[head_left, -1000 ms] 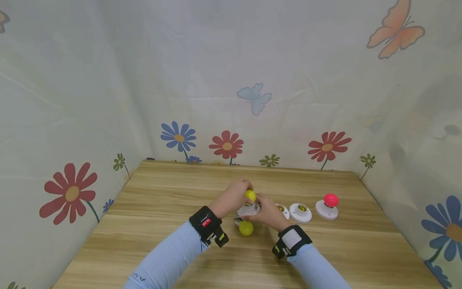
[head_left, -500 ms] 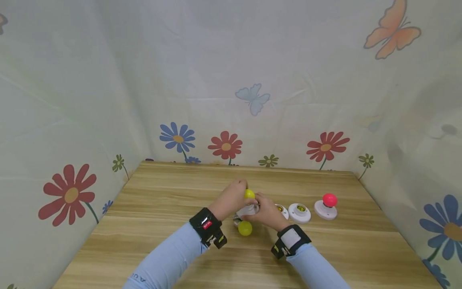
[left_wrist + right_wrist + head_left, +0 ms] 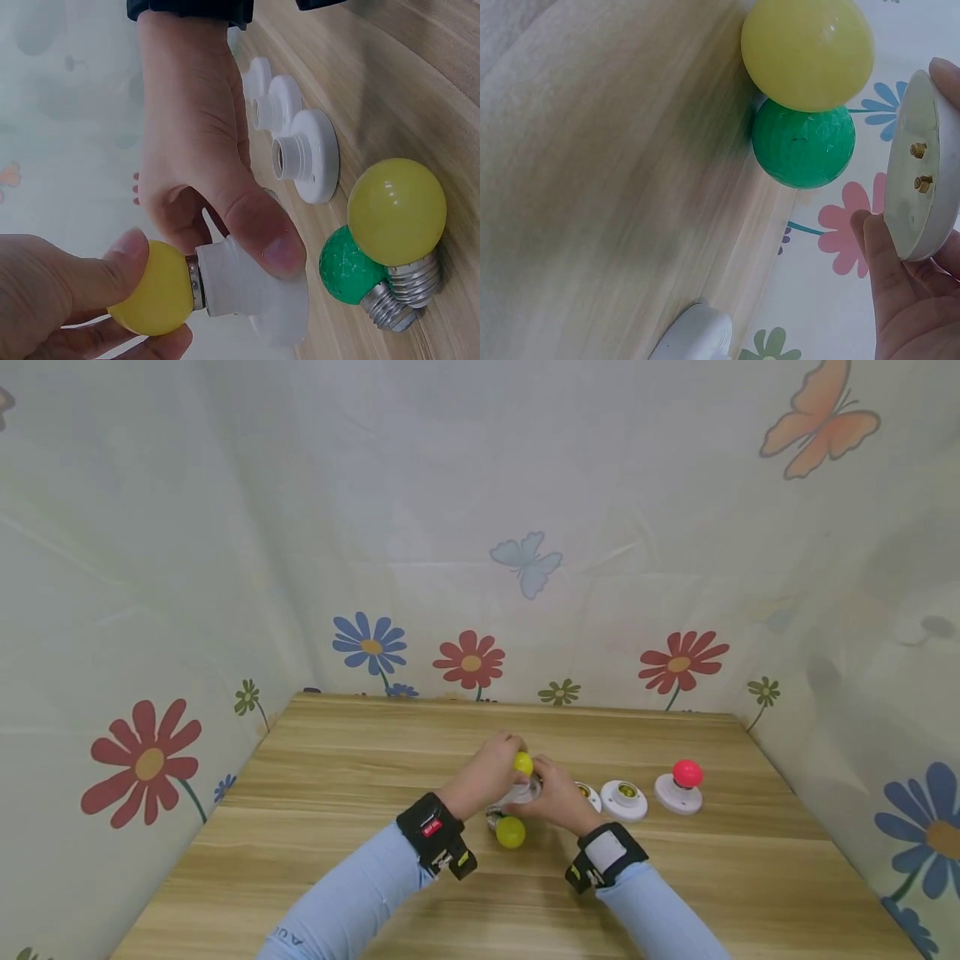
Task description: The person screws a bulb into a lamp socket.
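1. Since half a second ago, the fingers of the left hand [image 3: 480, 778] have shifted slightly around the yellow bulb [image 3: 154, 289]; little else has changed.
2. The left hand pinches that bulb between thumb and fingers. Its metal collar shows at the mouth of the held socket [image 3: 238, 285].
3. The right hand [image 3: 558, 800] grips this white socket as before, tilted, with brass screws [image 3: 921, 167] showing on its underside.
4. Just below, a loose yellow bulb [image 3: 511, 832] lies on the counter [image 3: 360, 760] beside a green bulb [image 3: 349, 266], the two apparently touching.
5. To the right stand a near socket [image 3: 319, 161], partly hidden by the right hand in the head view, a middle socket [image 3: 624, 802], and a far socket [image 3: 678, 798] carrying a red bulb [image 3: 687, 773]; these stay put.
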A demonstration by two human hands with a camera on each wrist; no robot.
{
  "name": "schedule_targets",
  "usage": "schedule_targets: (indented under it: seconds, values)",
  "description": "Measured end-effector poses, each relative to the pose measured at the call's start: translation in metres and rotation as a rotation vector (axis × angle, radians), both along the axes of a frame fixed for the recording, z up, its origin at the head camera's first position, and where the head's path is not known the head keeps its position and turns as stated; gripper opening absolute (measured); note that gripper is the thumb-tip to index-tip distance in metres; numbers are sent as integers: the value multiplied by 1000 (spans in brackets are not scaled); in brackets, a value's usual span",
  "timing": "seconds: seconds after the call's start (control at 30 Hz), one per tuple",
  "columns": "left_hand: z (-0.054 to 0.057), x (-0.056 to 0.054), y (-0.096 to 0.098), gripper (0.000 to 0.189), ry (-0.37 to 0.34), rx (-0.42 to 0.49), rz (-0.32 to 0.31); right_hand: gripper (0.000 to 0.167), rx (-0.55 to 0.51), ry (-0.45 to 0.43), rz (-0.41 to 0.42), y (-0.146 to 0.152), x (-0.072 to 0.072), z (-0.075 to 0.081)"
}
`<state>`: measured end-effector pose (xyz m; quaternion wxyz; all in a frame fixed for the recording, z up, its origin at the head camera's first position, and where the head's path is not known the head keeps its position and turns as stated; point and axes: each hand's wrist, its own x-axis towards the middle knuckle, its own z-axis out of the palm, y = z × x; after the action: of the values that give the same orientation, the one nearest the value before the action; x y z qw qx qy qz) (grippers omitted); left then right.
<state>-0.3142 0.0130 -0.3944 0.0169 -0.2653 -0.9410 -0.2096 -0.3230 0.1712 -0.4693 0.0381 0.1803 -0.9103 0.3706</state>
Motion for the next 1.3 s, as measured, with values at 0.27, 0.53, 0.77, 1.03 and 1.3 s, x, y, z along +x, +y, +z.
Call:
schedule_targets:
  seconds: [0.27, 0.53, 0.77, 1.03, 1.3]
  values:
    - [1, 2, 0, 42, 0, 34, -6, 70, 17, 35, -18, -2, -1, 3]
    - [-5, -18, -26, 76, -17, 125, 99, 67, -15, 28, -3, -1, 1, 2]
    - [-13, -44, -90, 45, -47, -3, 269, 70, -15, -15, -50, -2, 1, 2]
    - [-47, -53, -136, 24, -193, -112, 285, 70, -29, -44, -73, 2, 4, 1]
    - [-53, -51, -137, 24, -228, -107, 327, 80, -70, -54, -89, 24, 3, 14]
